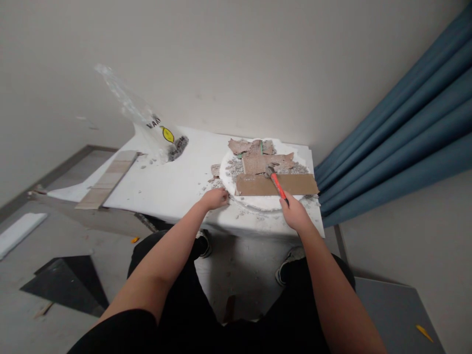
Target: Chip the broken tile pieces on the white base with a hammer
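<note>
My right hand (pixel 295 212) is wrapped round the red handle of a hammer (pixel 277 184). The hammer's metal head lies over the seam between a flat brown board (pixel 254 186) and a torn tan sheet (pixel 254 164). Under them is a round white slab (pixel 250 202) strewn with grey crumbs, with more torn tan pieces (pixel 245 146) at its back. My left hand (pixel 216 198) is closed at the slab's left edge, its fingers curled together near loose crumbs. Whatever those fingers may hold is too small to make out.
A white-covered table (pixel 177 182) carries all this. At its left stand a clear plastic bag (pixel 151 130) with dark grey bits and a wooden plank (pixel 108 179). A blue curtain (pixel 401 113) hangs at right. Dark panels (pixel 66 285) lie on the floor at left.
</note>
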